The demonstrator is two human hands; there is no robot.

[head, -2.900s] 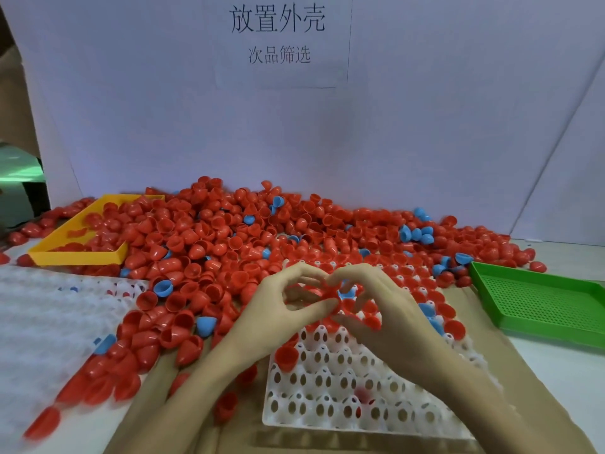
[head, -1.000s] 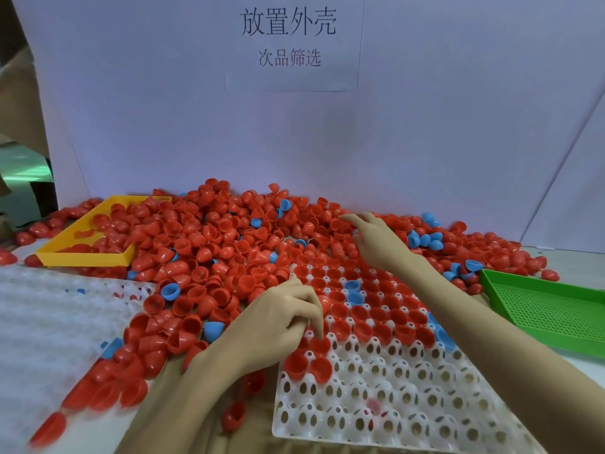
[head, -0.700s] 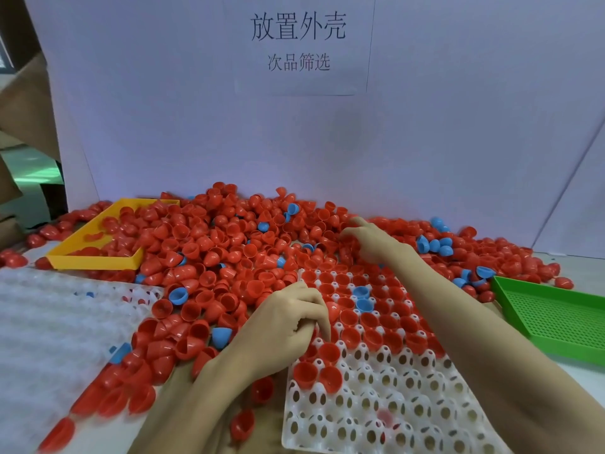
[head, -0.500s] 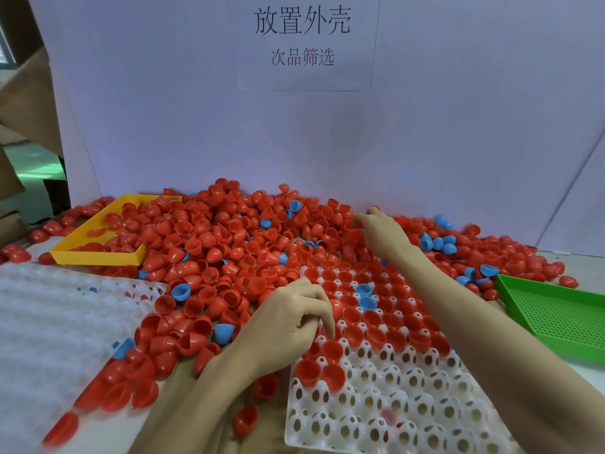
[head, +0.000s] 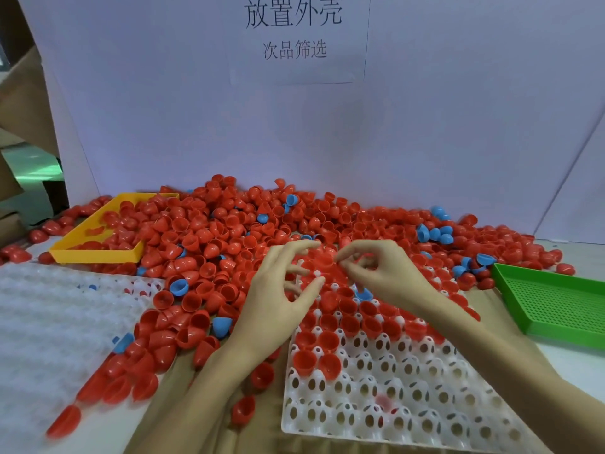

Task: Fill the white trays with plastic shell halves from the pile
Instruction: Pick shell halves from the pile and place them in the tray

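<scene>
I see the white tray [head: 386, 401] on the near right about half filled: red shell halves sit in its far rows, the near rows still bare. The pile [head: 229, 231] lies far and left. My left hand [head: 281, 299] is spread, holding nothing; my right hand [head: 383, 270] pinches something small I cannot identify.

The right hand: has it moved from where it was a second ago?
Yes. The right hand has come back from the far pile toward the person, now over the white tray beside the left hand.
</scene>
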